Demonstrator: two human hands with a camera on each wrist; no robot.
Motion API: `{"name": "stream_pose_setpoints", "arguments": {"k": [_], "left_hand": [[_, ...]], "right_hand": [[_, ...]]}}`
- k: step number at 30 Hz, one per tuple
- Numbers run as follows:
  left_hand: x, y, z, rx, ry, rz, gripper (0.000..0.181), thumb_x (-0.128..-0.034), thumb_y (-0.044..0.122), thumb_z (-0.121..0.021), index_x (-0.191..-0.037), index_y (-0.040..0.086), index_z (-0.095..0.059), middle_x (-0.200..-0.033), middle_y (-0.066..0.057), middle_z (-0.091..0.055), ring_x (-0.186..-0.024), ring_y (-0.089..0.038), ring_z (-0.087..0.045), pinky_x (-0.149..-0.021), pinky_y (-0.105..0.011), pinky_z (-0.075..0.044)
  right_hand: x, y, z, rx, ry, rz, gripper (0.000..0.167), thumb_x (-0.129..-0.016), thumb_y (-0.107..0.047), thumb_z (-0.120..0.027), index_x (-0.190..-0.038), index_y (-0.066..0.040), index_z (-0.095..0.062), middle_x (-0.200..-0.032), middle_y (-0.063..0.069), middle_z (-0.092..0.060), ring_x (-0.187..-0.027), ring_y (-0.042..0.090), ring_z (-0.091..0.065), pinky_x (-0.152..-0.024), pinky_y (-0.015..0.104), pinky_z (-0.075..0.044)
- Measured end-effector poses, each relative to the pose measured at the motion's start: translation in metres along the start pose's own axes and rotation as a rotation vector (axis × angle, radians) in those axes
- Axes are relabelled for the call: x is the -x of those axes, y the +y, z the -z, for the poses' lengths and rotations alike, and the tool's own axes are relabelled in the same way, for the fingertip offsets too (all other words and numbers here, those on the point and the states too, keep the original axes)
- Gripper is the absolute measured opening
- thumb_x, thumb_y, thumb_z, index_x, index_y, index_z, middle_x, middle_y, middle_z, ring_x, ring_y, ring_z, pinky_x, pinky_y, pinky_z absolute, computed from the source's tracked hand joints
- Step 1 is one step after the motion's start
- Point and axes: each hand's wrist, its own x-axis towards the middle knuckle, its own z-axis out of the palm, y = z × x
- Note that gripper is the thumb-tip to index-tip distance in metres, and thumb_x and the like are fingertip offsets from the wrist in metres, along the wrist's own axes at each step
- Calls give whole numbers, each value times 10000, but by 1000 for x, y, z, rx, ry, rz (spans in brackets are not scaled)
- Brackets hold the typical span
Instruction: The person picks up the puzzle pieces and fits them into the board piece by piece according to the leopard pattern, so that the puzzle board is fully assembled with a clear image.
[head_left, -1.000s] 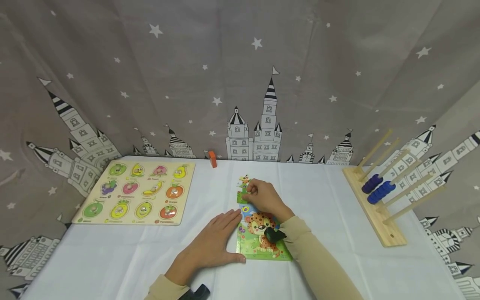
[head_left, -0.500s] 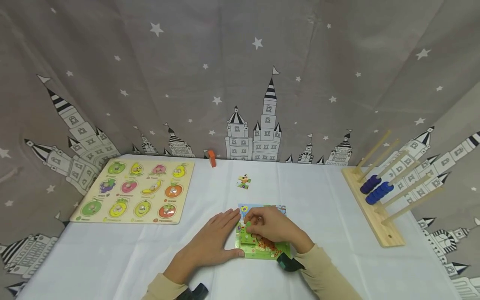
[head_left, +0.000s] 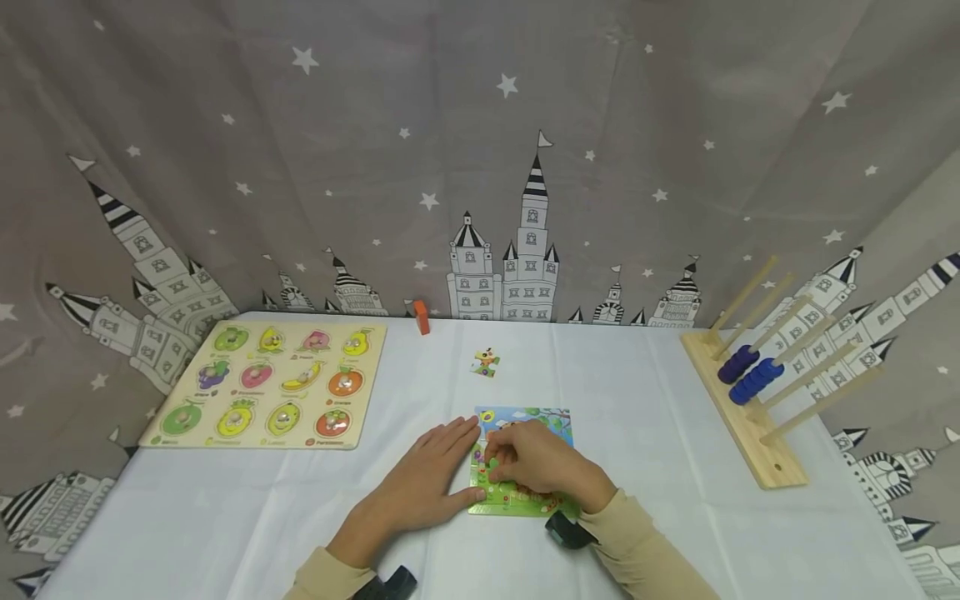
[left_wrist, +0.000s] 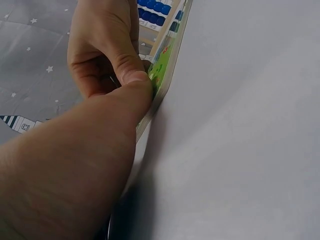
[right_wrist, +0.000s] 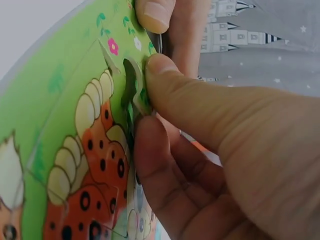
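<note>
The jigsaw puzzle board (head_left: 553,420), with a spotted leopard cub on green grass, lies before me in the head view. My right hand (head_left: 547,462) is over its left part and pinches a green puzzle piece (right_wrist: 138,87) between thumb and fingers. In the right wrist view that piece stands tilted against the board's surface, one edge raised. My left hand (head_left: 422,479) rests beside the board with fingers straight and its thumb at the left edge. A loose puzzle piece (head_left: 486,362) with a small animal lies beyond the board.
A wooden fruit peg puzzle (head_left: 281,383) lies at the left. An orange object (head_left: 422,317) stands at the table's back edge. To the right is a wooden bead stand (head_left: 783,471) with upright rods and blue and purple beads (head_left: 756,382). A grey castle-print curtain (head_left: 337,167) hangs behind.
My right hand picked up the green piece from beyond the board and brought it toward me onto the board's left part, lowering it there. The left hand has stayed in place.
</note>
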Motion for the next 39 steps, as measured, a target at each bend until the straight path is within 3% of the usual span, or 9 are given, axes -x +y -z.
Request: {"name": "stream_pose_setpoints", "arguments": {"k": [13, 25, 31, 35, 39], "left_hand": [[0, 2, -3, -9, 39, 12, 858, -931, 611, -598, -1599, 132, -351, -1679, 6, -330, -1573, -192, -261, -1289, -449, -248], [-1, 4, -6, -11, 57, 35, 869, -916, 610, -618, -1596, 135, -359, -1668, -30, -349, -1547, -233, -321, -1277, -456, -274], [-2, 3, -6, -10, 41, 39, 910, -913, 625, -605, -1612, 119, -314, -1690, -24, -301, -1567, -226, -277, -1285, -445, -259], [-2, 4, -4, -3, 22, 40, 916, -915, 642, -590, -1613, 120, -310, -1695, -24, -288, -1571, -233, -265, -1287, -450, -253], [-2, 6, -3, 2, 16, 51, 913, -909, 650, -588, -1607, 122, -328, -1692, -28, -295, -1570, -241, -271, -1283, -457, -261]], "right_hand": [[1, -7, -4, 52, 49, -17, 148, -826, -151, -852, -929, -97, -761, -752, -82, -643, -644, -21, -531, -615, 163, -492], [-2, -6, -6, 73, 46, -42, 172, -803, -167, -870, -917, -98, -762, -771, -90, -677, -639, -33, -540, -619, 150, -500], [-6, 5, 4, -11, 36, -34, 107, -858, -189, -834, -911, -135, -758, -782, -93, -682, -685, -5, -583, -642, 170, -521], [-22, 20, 24, -60, 135, -91, 153, -896, -238, -801, -1009, -145, -757, -852, -64, -705, -766, 64, -638, -713, 244, -559], [-52, 39, 43, -51, 247, -155, 389, -904, -268, -793, -1251, -124, -693, -1116, 26, -720, -993, 174, -673, -905, 388, -580]]}}
